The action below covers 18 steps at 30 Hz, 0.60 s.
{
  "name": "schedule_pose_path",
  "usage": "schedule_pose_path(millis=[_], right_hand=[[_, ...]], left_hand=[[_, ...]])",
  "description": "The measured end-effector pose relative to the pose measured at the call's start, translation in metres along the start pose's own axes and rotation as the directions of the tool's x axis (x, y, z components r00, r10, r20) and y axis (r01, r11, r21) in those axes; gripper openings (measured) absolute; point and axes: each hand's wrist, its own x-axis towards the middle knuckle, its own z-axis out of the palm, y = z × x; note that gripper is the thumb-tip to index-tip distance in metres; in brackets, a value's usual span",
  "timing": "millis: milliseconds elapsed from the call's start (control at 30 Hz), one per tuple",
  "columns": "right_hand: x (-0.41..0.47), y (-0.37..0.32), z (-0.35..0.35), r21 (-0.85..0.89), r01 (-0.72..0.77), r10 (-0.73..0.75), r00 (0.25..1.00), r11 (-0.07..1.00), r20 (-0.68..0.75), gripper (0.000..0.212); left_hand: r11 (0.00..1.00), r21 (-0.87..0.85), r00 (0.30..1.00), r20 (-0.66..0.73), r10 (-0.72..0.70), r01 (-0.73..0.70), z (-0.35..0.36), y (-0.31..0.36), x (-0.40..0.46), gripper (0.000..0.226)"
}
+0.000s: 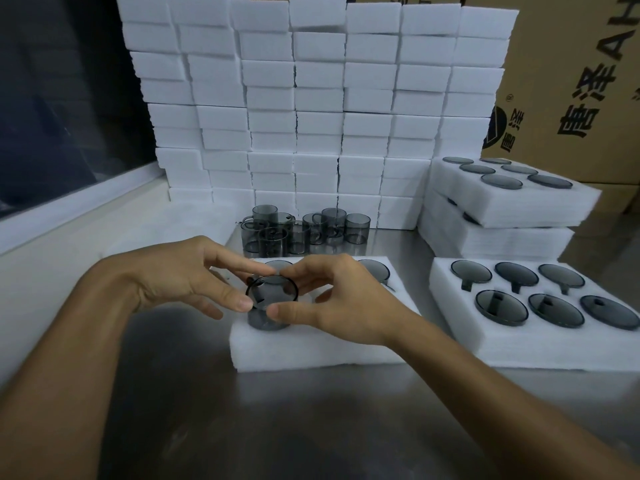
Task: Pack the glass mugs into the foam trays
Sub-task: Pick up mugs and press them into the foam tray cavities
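Two hands meet over the near-left pocket of the foam tray [322, 344] in front of me. My left hand [180, 275] pinches the rim of a smoky glass mug [272, 303] between thumb and forefinger, and my right hand [343, 299] pinches the opposite side of the same rim, thumb at the front, fingers curled over the far edge. The mug stands upright, its lower part sunk in the pocket and its rim above the foam. I can see two more dark mug mouths in the far row of this tray, partly hidden by my fingers.

Just beyond the tray, a cluster of loose mugs [304, 230] stands on the steel tabletop [277, 427], some of them stacked on others. To the right lies a filled tray [519, 341] with six mugs seated in two rows, handles showing in slots. Behind that, a stack of filled trays [502, 216] sits slightly askew, its top one showing six mug mouths. A wall of white foam blocks [311, 98] rises at the back, and cardboard cartons [571, 81] printed with dark characters stand at the far right.
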Motion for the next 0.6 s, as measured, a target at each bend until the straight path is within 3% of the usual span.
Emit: schedule_pose_path(millis=[367, 600], right_hand=[[0.000, 0.003, 0.001, -0.080, 0.050, -0.051, 0.999, 0.996, -0.008, 0.031], [-0.001, 0.006, 0.011, -0.286, 0.137, -0.156, 0.987, 0.949, -0.046, 0.041]], left_hand=[[0.999, -0.014, 0.998, -0.028, -0.050, 0.049, 0.005, 0.003, 0.004, 0.058], [0.997, 0.047, 0.998, -0.023, -0.061, 0.062, 0.011, 0.004, 0.006, 0.045]])
